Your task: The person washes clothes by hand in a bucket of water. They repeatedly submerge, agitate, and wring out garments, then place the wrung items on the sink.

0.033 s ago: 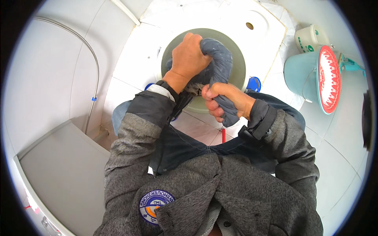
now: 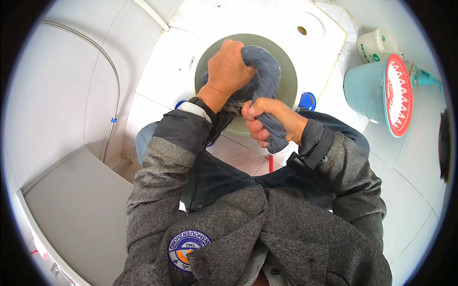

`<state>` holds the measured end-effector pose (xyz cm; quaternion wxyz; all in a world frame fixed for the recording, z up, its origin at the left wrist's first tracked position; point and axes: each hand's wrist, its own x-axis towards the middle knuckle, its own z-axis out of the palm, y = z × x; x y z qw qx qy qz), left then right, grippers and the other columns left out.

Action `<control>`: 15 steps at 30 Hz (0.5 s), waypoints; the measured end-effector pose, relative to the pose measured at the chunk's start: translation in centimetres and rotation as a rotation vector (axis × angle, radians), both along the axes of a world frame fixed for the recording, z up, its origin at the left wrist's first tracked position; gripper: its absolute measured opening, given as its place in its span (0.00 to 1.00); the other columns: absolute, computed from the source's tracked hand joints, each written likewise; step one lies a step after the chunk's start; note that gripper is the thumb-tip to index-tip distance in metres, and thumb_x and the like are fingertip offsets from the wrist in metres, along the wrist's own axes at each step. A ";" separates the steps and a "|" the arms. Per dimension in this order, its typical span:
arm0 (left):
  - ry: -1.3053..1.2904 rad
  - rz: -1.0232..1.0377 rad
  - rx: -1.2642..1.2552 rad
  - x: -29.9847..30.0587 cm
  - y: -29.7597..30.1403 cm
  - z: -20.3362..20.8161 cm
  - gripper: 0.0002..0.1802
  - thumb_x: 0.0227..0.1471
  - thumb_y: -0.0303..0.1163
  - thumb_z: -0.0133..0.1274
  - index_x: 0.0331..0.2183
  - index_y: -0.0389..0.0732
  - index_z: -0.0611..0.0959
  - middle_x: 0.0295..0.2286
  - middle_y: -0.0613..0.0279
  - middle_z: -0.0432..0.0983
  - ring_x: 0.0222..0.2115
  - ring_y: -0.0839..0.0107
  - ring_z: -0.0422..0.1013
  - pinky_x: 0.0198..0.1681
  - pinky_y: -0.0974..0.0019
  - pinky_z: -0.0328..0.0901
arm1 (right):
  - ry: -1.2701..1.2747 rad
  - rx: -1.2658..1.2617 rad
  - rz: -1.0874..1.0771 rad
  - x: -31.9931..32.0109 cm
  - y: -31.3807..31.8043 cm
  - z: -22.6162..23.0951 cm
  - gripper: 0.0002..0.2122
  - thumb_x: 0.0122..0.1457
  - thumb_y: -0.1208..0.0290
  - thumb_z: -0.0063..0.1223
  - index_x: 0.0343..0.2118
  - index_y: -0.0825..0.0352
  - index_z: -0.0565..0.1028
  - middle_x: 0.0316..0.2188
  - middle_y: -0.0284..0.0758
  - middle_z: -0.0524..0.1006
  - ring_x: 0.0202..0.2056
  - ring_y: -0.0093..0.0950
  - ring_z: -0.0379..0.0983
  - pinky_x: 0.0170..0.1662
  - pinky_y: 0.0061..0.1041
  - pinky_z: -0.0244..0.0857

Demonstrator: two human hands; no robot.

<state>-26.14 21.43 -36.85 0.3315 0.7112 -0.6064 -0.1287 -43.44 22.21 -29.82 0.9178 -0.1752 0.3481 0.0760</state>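
A thick roll of grey-blue cloth [image 2: 268, 71] is twisted into an arc over a round grey-green basin [image 2: 242, 128]. My left hand [image 2: 229, 66] is closed around its far part, knuckles up, above the basin. Nearer to me, my right hand [image 2: 275, 120] grips the lower end, and a short tail sticks out below the fist toward my body. More dark fabric lies under my left wrist, partly hidden by the hand and sleeve. Greyish water seems to be in the basin. Whether the cloth is one garment I cannot tell.
Blue slippers [image 2: 307, 101] show beside the basin. To the right stand a light-blue bucket [image 2: 363, 90] with a red-and-white basin [image 2: 400, 95] against it, and a white pail [image 2: 374, 46]. A metal hose [image 2: 116, 81] hangs at left. A red stick [image 2: 271, 163] lies between my legs.
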 end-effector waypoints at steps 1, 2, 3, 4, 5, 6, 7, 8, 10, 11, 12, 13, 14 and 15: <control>-0.007 0.023 0.033 -0.2 -0.1 0.0 0.21 0.40 0.40 0.65 0.34 0.42 0.76 0.34 0.56 0.73 0.34 0.50 0.74 0.35 0.52 0.70 | -0.079 0.078 0.011 0.4 -0.2 0.0 0.08 0.56 0.60 0.46 0.28 0.58 0.65 0.19 0.25 0.64 0.17 0.20 0.62 0.21 0.26 0.62; 0.021 0.023 0.024 -0.3 -0.1 0.0 0.22 0.40 0.40 0.65 0.36 0.42 0.75 0.35 0.55 0.73 0.35 0.49 0.73 0.36 0.51 0.70 | -0.090 0.102 -0.031 0.6 -0.3 0.2 0.09 0.56 0.60 0.46 0.28 0.59 0.65 0.19 0.25 0.65 0.18 0.20 0.62 0.21 0.27 0.63; 0.048 0.040 0.024 -0.5 -0.2 0.1 0.23 0.40 0.40 0.65 0.37 0.42 0.75 0.35 0.53 0.72 0.36 0.48 0.73 0.37 0.51 0.69 | -0.103 0.123 -0.069 0.9 -0.6 0.5 0.09 0.56 0.59 0.46 0.28 0.59 0.66 0.19 0.26 0.66 0.18 0.21 0.63 0.21 0.28 0.63; 0.083 0.067 0.017 -0.6 -0.3 0.1 0.24 0.40 0.40 0.64 0.39 0.42 0.75 0.36 0.52 0.72 0.37 0.48 0.73 0.37 0.50 0.69 | -0.077 0.141 -0.096 1.1 -0.9 0.7 0.10 0.57 0.58 0.46 0.28 0.59 0.66 0.20 0.26 0.66 0.18 0.21 0.64 0.21 0.29 0.64; 0.081 -0.008 -0.051 -0.6 -0.4 0.1 0.26 0.40 0.39 0.63 0.42 0.42 0.73 0.37 0.51 0.72 0.38 0.47 0.72 0.39 0.50 0.69 | -0.113 0.169 -0.171 1.3 -1.1 1.1 0.12 0.57 0.55 0.46 0.30 0.60 0.68 0.21 0.28 0.70 0.19 0.24 0.68 0.22 0.32 0.67; 0.105 -0.080 -0.031 -0.6 -0.5 0.1 0.28 0.41 0.38 0.62 0.44 0.42 0.72 0.37 0.50 0.72 0.39 0.46 0.71 0.41 0.50 0.68 | -0.154 0.236 -0.238 1.6 -1.6 1.2 0.15 0.57 0.51 0.46 0.31 0.60 0.70 0.23 0.30 0.72 0.21 0.27 0.71 0.24 0.35 0.70; 0.199 -0.139 0.009 -0.7 -0.4 -0.1 0.28 0.44 0.39 0.58 0.47 0.42 0.70 0.39 0.49 0.72 0.41 0.46 0.70 0.44 0.50 0.66 | -0.124 0.211 -0.294 1.7 -1.7 1.5 0.17 0.58 0.49 0.46 0.32 0.60 0.71 0.24 0.31 0.73 0.22 0.29 0.72 0.25 0.37 0.71; 0.210 -0.171 0.008 -0.5 -0.5 -0.3 0.28 0.45 0.40 0.57 0.47 0.42 0.70 0.38 0.49 0.72 0.42 0.46 0.70 0.44 0.50 0.66 | -0.150 0.183 -0.342 1.9 -1.8 1.6 0.19 0.58 0.46 0.46 0.33 0.61 0.71 0.25 0.33 0.74 0.23 0.32 0.73 0.26 0.39 0.72; 0.257 -0.271 0.019 -0.4 -0.2 -1.0 0.27 0.47 0.41 0.55 0.48 0.43 0.69 0.38 0.49 0.72 0.42 0.45 0.70 0.44 0.49 0.66 | -0.172 0.154 -0.418 2.2 -2.1 1.7 0.24 0.59 0.43 0.46 0.36 0.66 0.73 0.28 0.37 0.76 0.30 0.35 0.76 0.33 0.38 0.73; 0.219 -0.219 -0.047 -0.5 0.2 -1.5 0.22 0.50 0.44 0.52 0.45 0.45 0.74 0.38 0.52 0.76 0.41 0.48 0.72 0.42 0.52 0.67 | -0.237 0.137 -0.456 2.4 -2.3 1.7 0.27 0.59 0.42 0.47 0.38 0.68 0.73 0.30 0.39 0.78 0.33 0.37 0.77 0.36 0.37 0.73; 0.401 -0.206 0.082 -0.5 0.3 -1.9 0.19 0.51 0.45 0.51 0.43 0.45 0.76 0.37 0.54 0.77 0.41 0.50 0.73 0.42 0.54 0.67 | -0.248 0.105 -0.439 2.5 -2.6 1.7 0.30 0.60 0.39 0.41 0.41 0.68 0.73 0.33 0.42 0.78 0.35 0.39 0.78 0.36 0.40 0.74; 0.572 -0.195 0.138 -0.6 0.4 -2.4 0.17 0.52 0.45 0.51 0.41 0.46 0.78 0.37 0.56 0.78 0.41 0.52 0.74 0.42 0.55 0.68 | -0.283 0.071 -0.423 2.7 -2.9 1.7 0.33 0.61 0.36 0.36 0.44 0.68 0.74 0.36 0.45 0.78 0.37 0.41 0.78 0.36 0.43 0.75; 0.644 -0.156 0.245 -0.7 0.6 -2.7 0.18 0.52 0.47 0.52 0.40 0.46 0.79 0.37 0.56 0.79 0.41 0.53 0.74 0.42 0.56 0.68 | -0.291 0.028 -0.403 2.8 -3.4 1.8 0.36 0.62 0.34 0.31 0.47 0.67 0.74 0.40 0.47 0.79 0.39 0.44 0.79 0.35 0.45 0.75; 0.650 -0.204 0.213 -0.9 0.8 -2.9 0.19 0.52 0.48 0.52 0.40 0.46 0.81 0.37 0.56 0.80 0.41 0.54 0.75 0.43 0.57 0.68 | -0.276 -0.025 -0.370 2.8 -4.2 2.1 0.40 0.63 0.32 0.24 0.53 0.71 0.71 0.47 0.51 0.77 0.46 0.44 0.77 0.42 0.45 0.75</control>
